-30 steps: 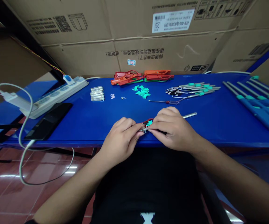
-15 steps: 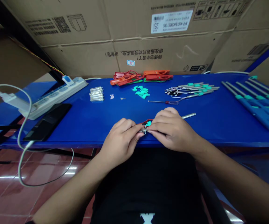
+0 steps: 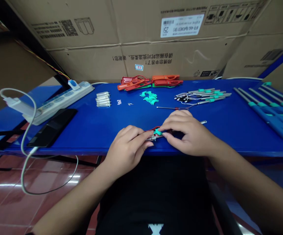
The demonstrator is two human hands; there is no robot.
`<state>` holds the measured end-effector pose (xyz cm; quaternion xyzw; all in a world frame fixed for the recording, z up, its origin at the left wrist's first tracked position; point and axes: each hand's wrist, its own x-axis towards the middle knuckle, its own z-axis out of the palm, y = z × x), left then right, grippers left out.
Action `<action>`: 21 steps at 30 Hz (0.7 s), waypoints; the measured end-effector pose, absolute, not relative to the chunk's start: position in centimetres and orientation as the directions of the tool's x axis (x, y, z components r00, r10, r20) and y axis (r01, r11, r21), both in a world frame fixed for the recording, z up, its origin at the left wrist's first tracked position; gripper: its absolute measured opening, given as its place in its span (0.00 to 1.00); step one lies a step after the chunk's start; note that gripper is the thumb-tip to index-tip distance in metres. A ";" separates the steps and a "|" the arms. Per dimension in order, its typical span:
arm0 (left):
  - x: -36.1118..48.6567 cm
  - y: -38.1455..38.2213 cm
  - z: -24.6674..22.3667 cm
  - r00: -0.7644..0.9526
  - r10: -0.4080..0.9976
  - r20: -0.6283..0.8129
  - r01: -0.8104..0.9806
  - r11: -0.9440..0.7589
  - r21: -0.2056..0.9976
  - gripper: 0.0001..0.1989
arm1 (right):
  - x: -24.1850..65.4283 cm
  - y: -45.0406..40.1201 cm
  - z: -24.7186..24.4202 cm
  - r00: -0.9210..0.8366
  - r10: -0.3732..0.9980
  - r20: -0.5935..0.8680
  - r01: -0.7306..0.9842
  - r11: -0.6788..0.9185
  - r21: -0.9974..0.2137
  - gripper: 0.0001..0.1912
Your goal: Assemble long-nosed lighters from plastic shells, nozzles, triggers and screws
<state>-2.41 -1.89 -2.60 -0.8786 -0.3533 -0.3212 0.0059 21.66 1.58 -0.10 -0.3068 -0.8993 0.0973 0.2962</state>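
Both my hands meet over a small red plastic handle point(image 3: 157, 132) near the table's front edge, with a teal clip point(image 3: 158, 132) seated on it. My left hand point(image 3: 128, 148) pinches its near end, where a small metal part point(image 3: 151, 138) shows. My right hand point(image 3: 188, 133) grips it from the other side, its fingers hiding much of the red body. A thin steel rod point(image 3: 203, 122) sticks out past my right hand. Further back lie orange and red handle halves point(image 3: 150, 83), loose teal clips point(image 3: 148, 97) and a bundle of metal tubes point(image 3: 103, 99).
On the blue table point(image 3: 87, 137) lie a red-handled small screwdriver point(image 3: 174, 108), wired steel rods with teal collars point(image 3: 202, 96) and a blue tray of rods point(image 3: 269, 112). A power strip point(image 3: 63, 102), black phone point(image 3: 52, 127) and white cable point(image 3: 27, 130) lie left. Cardboard boxes point(image 3: 141, 39) stand behind.
My right hand has shifted slightly right and its fingers have spread, showing more of the teal clip and red handle. The camera view has also moved slightly.
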 end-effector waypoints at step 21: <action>-2.6 -2.1 -2.9 0.517 0.546 0.659 0.612 -0.774 0.161 0.13 | 20.3 7.0 3.1 -0.958 0.257 0.127 0.189 0.898 -0.397 0.07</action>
